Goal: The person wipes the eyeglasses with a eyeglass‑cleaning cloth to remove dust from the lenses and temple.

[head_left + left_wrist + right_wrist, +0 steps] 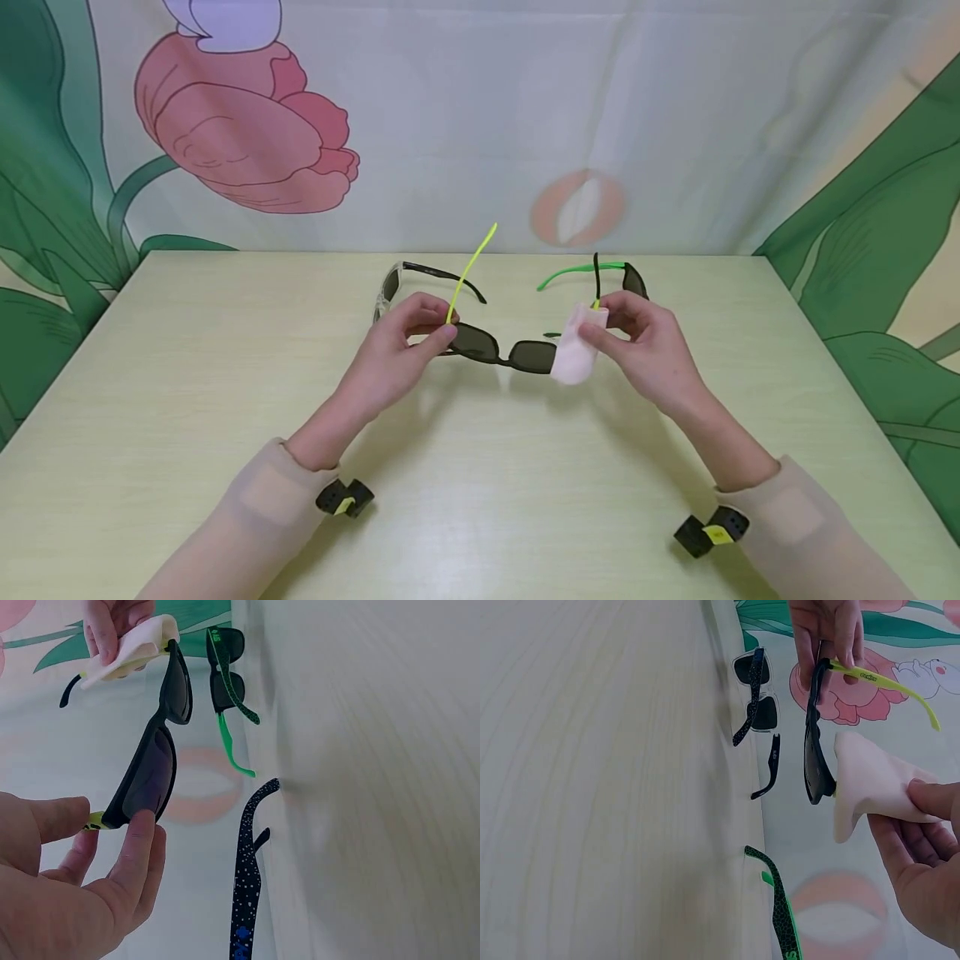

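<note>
Black-framed sunglasses [534, 357] with dark lenses and yellow temples are held up above the table between both hands. My left hand [393, 350] pinches them at the hinge corner, and a yellow temple [472, 271] rises past its fingertips. Around the other temple, my right hand [648, 346] grips a pale pink cloth [576, 350] between thumb and fingers. The cloth's loose end hangs beside the right lens. In the left wrist view, the temple's black tip [69, 691] pokes out beyond the folded cloth [135, 649].
Clear-framed sunglasses [390, 283] with black temples stand on the table behind the left hand. Another pair of sunglasses [634, 280] with green temples stands behind the right hand. A printed curtain [480, 125] hangs along the table's [187, 375] far edge.
</note>
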Demonstrator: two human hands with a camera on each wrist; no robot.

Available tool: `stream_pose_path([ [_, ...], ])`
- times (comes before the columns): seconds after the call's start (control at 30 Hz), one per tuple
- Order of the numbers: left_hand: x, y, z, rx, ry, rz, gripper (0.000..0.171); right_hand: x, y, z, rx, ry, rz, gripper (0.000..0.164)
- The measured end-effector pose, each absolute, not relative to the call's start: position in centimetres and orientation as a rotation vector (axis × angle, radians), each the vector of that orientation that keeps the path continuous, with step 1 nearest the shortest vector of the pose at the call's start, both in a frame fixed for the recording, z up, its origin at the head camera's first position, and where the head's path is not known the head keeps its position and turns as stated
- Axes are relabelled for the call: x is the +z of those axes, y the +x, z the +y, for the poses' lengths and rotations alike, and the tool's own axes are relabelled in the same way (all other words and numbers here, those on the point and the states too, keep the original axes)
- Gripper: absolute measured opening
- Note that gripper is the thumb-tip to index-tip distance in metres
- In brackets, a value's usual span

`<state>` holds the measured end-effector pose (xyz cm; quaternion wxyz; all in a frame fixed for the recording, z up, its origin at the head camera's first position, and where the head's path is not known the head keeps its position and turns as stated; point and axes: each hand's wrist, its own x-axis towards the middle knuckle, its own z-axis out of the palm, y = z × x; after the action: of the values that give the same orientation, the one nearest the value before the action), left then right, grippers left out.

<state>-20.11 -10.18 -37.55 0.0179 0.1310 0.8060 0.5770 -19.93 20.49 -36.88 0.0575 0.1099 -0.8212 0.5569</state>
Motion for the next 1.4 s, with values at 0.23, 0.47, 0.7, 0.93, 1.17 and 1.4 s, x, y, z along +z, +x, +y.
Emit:
stream_pose_path([
  [0.23, -37.9, -20.3, -10.2, 1.866, 0.318, 2.436, 0.027, -36.7, -19.7, 20.4, 1.739, 0.313, -2.500, 0.022],
  [0.47, -38.1, -20.5, -10.2, 1.985, 0.188, 2.107, 0.064, -36.4, -19.5, 20.0, 1.821, 0.241, -2.455, 0.027],
  [0.7, -38.8, -20.6, -10.1, 2.059, 0.153, 1.813, 0.055, -36.1, -19.4, 19.6, 1.914, 0.170, -2.395, 0.031],
  [0.93, -39.1, -20.8, -9.4, 2.161, 0.182, 1.549, 0.038, -36.1, -19.2, 19.0, 2.080, 0.126, -2.286, 0.022],
  [1.17, -39.3, -20.8, -8.7, 2.237, 0.171, 1.504, 0.038, -36.2, -18.9, 18.4, 2.182, 0.112, -2.224, 0.020],
  [1.4, -39.0, -20.8, -8.3, 2.337, 0.140, 1.510, 0.038, -36.6, -18.8, 18.1, 2.230, 0.064, -2.232, 0.020],
])
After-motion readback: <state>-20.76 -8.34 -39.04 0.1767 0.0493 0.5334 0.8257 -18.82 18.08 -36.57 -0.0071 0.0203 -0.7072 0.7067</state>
